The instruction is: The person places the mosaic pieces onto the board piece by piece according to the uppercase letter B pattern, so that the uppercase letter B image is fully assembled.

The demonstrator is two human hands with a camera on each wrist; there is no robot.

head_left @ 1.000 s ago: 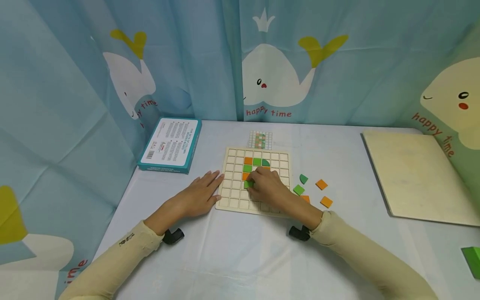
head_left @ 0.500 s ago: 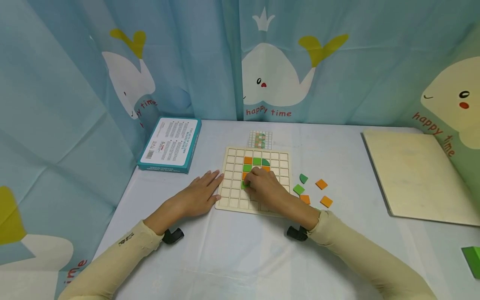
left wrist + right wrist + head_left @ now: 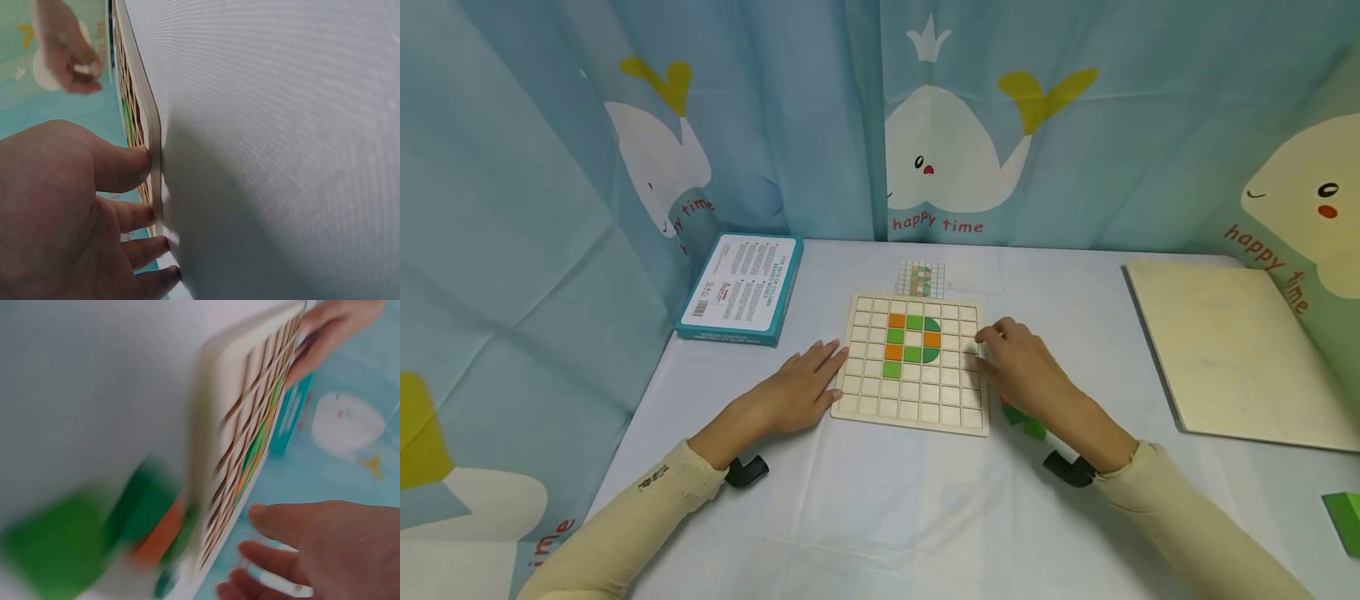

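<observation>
My left hand (image 3: 805, 387) lies flat beside a wooden grid board (image 3: 910, 412), its straight fingertips touching the left edge. In the left wrist view its thumb (image 3: 128, 169) is right at the rim. My right hand (image 3: 1018, 367) hovers at the board's right edge; in the right wrist view its thumb (image 3: 281, 522) and fingers are apart with nothing between them. Orange squares (image 3: 897, 320), light green squares (image 3: 892, 369) and dark green quarter rounds (image 3: 931, 355) sit in the cells, forming a P. Loose green pieces (image 3: 1034, 429) show below my right hand, which hides others.
A small printed pattern card (image 3: 921, 280) lies behind the board. A teal box (image 3: 741, 287) stands at the back left. A plain wooden panel (image 3: 1240, 350) lies on the right, and a green block (image 3: 1343, 521) is at the far right edge.
My right hand has let go of the light green square at the P's foot and moved right to the board's edge, over the loose pieces. My left hand has stayed still.
</observation>
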